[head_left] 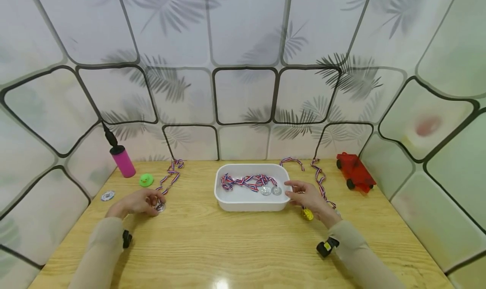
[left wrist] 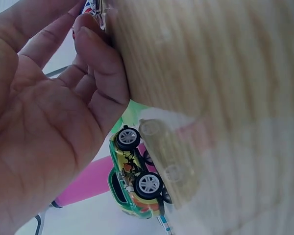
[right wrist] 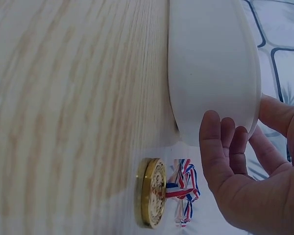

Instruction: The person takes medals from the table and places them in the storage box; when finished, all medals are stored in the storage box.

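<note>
My left hand point(head_left: 138, 202) pinches a silver medal point(head_left: 161, 206) low over the table, its red, white and blue ribbon point(head_left: 172, 175) trailing back. My right hand point(head_left: 309, 197) grips the right end of a white plastic bin point(head_left: 247, 206); in the right wrist view, several fingertips lie on the bin's outer wall point(right wrist: 210, 58) and another finger reaches over the rim. Two silver medals point(head_left: 265, 190) with a tangled ribbon point(head_left: 243, 181) lie inside the bin. Below the right hand, a gold medal point(head_left: 307, 214) is on the table, partly covered.
Around the left hand are a green rubber duck point(head_left: 146, 179), a poker chip point(head_left: 108, 195), a pink hand pump point(head_left: 123, 162) and a small toy car point(left wrist: 137, 176), hidden in the head view. Another ribbon point(head_left: 320, 179) and a red toy vehicle point(head_left: 355, 171) are on the right.
</note>
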Available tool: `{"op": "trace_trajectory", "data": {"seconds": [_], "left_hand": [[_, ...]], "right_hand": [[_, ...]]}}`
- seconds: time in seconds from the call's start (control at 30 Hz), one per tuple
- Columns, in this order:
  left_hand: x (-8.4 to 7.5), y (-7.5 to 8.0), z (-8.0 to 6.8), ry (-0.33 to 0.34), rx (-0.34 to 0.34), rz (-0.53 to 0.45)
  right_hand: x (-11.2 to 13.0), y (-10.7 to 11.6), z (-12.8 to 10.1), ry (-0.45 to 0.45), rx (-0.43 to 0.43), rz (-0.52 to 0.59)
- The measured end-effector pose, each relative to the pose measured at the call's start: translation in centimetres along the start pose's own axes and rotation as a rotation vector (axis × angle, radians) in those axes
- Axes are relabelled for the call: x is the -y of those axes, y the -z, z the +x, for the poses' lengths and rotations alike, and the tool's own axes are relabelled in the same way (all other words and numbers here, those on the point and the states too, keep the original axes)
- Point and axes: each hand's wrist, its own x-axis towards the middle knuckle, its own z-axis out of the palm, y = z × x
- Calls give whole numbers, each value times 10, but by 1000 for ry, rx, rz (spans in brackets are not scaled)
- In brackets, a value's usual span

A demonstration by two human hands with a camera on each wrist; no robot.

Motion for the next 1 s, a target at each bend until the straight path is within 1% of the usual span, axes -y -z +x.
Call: {"op": "trace_trajectory", "data": {"seconds": [0.2,0.47,0.6,0.77,0.83,0.93,1.0], "left_hand": [[-3,-2,0,-2,-19,18],[-6,-4,1,3,-63,23],[-8,-6,2,1,-78,-25],[-11,-8,4,44,-111,-130],[-13,-8,6,52,-126,-161],[-18,-6,9,30,-153,-197],[-24,-5,10,1,-177,-198]], "right_hand": [[0,1,0,5,-12,-15],[-1,2,-1,19,0,-23],[-2,2,1,25,-1,-21],[-3,1,2,25,-2,-19],[-4,1,2,26,-3,-19],[-4,1,2,27,-3,-18],[-4,1,2,21,-3,-12]]}}
